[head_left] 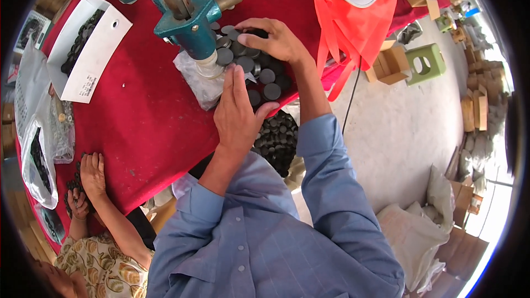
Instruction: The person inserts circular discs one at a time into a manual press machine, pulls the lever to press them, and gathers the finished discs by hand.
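A pile of dark grey round discs lies on the red-covered table beside a teal hand press. My right hand curves over the far side of the pile, thumb and fingers apart, its fingertips near the upper discs. On the near side, my left hand stretches its fingers along the pile's left edge, close to the foot of the press. Its thumb points toward the nearest discs. Neither hand shows a disc gripped. Clear crumpled plastic lies under the press foot.
Many more discs sit below the table edge, by my lap. A white box of dark parts and plastic bags line the left. Another person's hands handle dark pieces there. A red bag hangs at the right.
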The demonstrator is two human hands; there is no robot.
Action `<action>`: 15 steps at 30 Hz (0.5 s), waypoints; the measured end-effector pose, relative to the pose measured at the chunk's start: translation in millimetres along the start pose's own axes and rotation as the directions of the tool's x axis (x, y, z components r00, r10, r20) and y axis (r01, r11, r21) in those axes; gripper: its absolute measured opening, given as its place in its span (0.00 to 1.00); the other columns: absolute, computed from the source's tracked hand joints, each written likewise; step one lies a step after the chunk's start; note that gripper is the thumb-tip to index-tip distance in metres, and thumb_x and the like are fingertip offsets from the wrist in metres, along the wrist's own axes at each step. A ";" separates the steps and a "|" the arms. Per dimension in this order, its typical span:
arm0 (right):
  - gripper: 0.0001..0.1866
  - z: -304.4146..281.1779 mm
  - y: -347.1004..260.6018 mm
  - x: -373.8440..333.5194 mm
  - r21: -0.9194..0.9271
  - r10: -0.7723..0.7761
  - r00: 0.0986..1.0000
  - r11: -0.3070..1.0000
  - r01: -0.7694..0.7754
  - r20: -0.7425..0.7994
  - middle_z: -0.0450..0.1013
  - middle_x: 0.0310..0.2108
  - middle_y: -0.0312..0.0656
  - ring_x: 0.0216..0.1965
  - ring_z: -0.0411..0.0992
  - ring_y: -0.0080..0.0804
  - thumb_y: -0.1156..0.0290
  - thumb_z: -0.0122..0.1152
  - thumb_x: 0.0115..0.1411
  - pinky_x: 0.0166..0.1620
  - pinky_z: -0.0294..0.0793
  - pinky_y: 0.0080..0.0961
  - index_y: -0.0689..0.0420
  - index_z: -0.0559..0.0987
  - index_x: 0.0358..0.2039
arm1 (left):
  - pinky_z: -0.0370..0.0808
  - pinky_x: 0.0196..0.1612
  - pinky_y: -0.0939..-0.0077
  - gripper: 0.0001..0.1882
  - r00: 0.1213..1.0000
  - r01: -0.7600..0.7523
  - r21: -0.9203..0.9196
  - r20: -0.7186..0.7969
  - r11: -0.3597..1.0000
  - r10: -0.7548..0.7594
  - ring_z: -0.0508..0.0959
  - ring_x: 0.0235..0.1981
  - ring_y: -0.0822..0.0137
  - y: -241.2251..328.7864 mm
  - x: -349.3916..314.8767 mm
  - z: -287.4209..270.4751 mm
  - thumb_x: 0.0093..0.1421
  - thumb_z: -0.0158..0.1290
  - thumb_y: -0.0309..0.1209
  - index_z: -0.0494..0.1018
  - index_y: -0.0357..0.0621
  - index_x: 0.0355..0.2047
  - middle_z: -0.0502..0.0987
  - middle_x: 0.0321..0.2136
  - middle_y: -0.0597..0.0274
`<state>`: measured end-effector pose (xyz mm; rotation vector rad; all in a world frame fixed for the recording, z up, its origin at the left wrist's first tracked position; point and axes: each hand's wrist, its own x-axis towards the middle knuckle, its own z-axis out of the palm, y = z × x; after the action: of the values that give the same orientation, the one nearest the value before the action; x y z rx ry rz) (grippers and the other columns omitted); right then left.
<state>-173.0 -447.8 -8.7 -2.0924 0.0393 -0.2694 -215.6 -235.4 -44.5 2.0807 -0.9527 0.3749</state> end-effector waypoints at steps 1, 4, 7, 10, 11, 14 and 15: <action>0.22 -2.6 -3.1 -12.4 -0.005 0.006 1.000 1.000 -0.006 -0.005 0.80 0.46 0.47 0.51 0.77 0.38 0.57 0.66 0.60 0.57 0.72 0.33 0.59 0.83 0.49 | 0.77 0.57 0.58 0.57 0.999 -0.041 0.018 0.027 0.999 0.040 0.71 0.61 0.41 1.0 0.3 0.6 0.47 0.73 0.48 0.54 0.34 0.69 0.63 0.64 0.37; 0.21 -1.1 -7.7 -43.4 -0.022 0.022 0.996 0.999 -0.024 -0.088 0.80 0.46 0.48 0.50 0.77 0.40 0.61 0.69 0.59 0.56 0.74 0.34 0.61 0.83 0.48 | 0.76 0.57 0.59 0.59 0.994 -0.089 0.036 0.067 0.995 0.087 0.73 0.59 0.42 1.6 -0.3 0.8 0.45 0.73 0.47 0.53 0.33 0.69 0.63 0.65 0.37; 0.19 8.1 -17.5 -75.0 -0.072 0.011 0.980 0.997 -0.026 -0.196 0.80 0.45 0.47 0.50 0.77 0.39 0.64 0.70 0.58 0.55 0.74 0.33 0.61 0.83 0.47 | 0.76 0.54 0.60 0.58 0.987 -0.122 0.032 0.112 0.992 0.118 0.76 0.53 0.45 3.2 3.2 -3.2 0.44 0.73 0.45 0.55 0.34 0.69 0.65 0.65 0.42; 0.17 17.9 -25.8 -106.8 -0.090 0.024 0.952 0.994 -0.054 -0.305 0.80 0.44 0.46 0.48 0.77 0.38 0.67 0.71 0.59 0.54 0.74 0.33 0.61 0.83 0.46 | 0.77 0.49 0.62 0.56 0.973 -0.155 0.017 0.177 0.988 0.150 0.77 0.46 0.49 3.5 4.3 -6.3 0.41 0.74 0.43 0.60 0.37 0.68 0.68 0.64 0.48; 0.16 20.0 -28.2 -116.4 -0.110 0.031 0.939 0.991 -0.072 -0.341 0.80 0.43 0.46 0.47 0.77 0.38 0.68 0.71 0.59 0.53 0.75 0.32 0.61 0.83 0.45 | 0.77 0.46 0.62 0.55 0.966 -0.165 0.008 0.204 0.986 0.160 0.76 0.43 0.51 2.2 4.6 -6.8 0.40 0.75 0.41 0.62 0.40 0.67 0.70 0.62 0.51; 0.13 26.4 -39.0 -141.6 -0.076 0.062 0.924 0.992 -0.098 -0.378 0.81 0.40 0.46 0.45 0.78 0.41 0.71 0.70 0.57 0.50 0.76 0.32 0.62 0.83 0.42 | 0.78 0.45 0.62 0.53 0.963 -0.208 0.072 0.190 0.975 0.191 0.76 0.42 0.52 -2.5 3.4 -3.8 0.38 0.75 0.38 0.65 0.47 0.67 0.72 0.60 0.52; 0.12 28.4 -40.0 -149.3 -0.073 0.079 0.910 0.990 -0.119 -0.407 0.81 0.38 0.46 0.43 0.78 0.44 0.71 0.70 0.56 0.48 0.76 0.33 0.62 0.84 0.40 | 0.78 0.45 0.62 0.53 0.963 -0.206 0.073 0.190 0.976 0.189 0.76 0.42 0.52 -1.7 3.1 -5.3 0.38 0.75 0.38 0.65 0.47 0.67 0.72 0.60 0.52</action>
<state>-315.9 -382.7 -14.7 -2.0897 0.4133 -0.6456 -211.9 -232.2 -40.4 2.1370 -1.2804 0.3400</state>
